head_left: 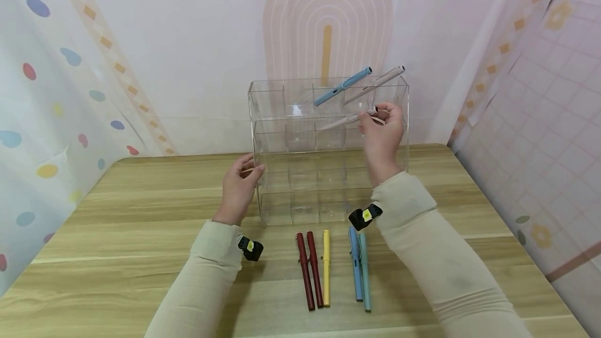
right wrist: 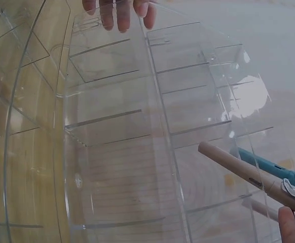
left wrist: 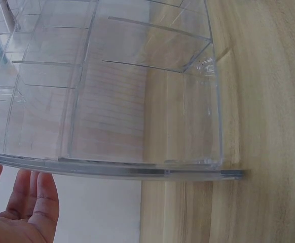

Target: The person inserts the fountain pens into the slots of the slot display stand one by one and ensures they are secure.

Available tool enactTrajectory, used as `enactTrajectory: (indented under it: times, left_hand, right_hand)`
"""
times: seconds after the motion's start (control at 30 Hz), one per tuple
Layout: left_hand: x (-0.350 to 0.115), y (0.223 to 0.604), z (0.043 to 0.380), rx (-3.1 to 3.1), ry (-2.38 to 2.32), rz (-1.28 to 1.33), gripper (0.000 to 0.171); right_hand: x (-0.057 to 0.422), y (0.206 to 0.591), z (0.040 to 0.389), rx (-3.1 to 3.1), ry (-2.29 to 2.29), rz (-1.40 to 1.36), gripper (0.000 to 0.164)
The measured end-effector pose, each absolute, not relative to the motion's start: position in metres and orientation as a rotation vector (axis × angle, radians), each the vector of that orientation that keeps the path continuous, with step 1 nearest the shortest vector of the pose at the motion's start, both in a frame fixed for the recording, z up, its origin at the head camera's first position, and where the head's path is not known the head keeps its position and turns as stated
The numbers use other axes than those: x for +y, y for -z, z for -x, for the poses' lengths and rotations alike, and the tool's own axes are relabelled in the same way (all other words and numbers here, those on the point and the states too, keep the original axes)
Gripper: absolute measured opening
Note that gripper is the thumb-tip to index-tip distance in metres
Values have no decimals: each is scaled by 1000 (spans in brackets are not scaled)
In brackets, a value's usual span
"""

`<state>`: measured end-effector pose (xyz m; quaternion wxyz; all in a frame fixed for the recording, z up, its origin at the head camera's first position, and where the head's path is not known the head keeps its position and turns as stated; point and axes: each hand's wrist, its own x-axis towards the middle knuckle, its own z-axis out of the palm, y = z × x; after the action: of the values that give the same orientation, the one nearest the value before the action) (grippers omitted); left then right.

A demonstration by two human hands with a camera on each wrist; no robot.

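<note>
- My right hand pinches a pale pinkish capped pen near its clip end, slanted at the clear acrylic pen rack's second tier; through see-through walls I can't be sure which compartment its tip meets.
- My left hand grips the rack's left side panel, thumb and fingers on opposite faces.
- Above, a blue pen and another pale pen lean in the top tier.
- My right sleeve and black wrist camera block the rack's lower right.
- On the wooden table before it lie two dark red pens, a yellow pen, a second blue pen and a teal pen.
</note>
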<state>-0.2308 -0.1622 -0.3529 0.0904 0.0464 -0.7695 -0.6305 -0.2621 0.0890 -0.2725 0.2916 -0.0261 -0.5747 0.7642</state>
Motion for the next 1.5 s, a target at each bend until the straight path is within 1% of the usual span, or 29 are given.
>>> enactTrajectory:
  times: [0.47, 0.87, 1.07, 1.37, 1.5]
  left_hand:
    - [-162, 353, 230, -2281, 1880, -107, 43]
    - [-162, 353, 230, -2282, 1880, -119, 43]
    - [-162, 353, 230, -2281, 1878, -110, 44]
    - [-162, 355, 231, -2282, 1873, -111, 44]
    - [-161, 354, 230, -2288, 1864, -110, 44]
  right_hand:
    - [85, 278, 264, -1626, -1994, 94, 25]
    - [85, 281, 264, -1686, -1974, 92, 30]
    - [86, 282, 263, -1665, -1981, 77, 27]
    - [86, 283, 262, -1664, -1961, 72, 29]
    - [90, 283, 257, -1697, -1947, 66, 36]
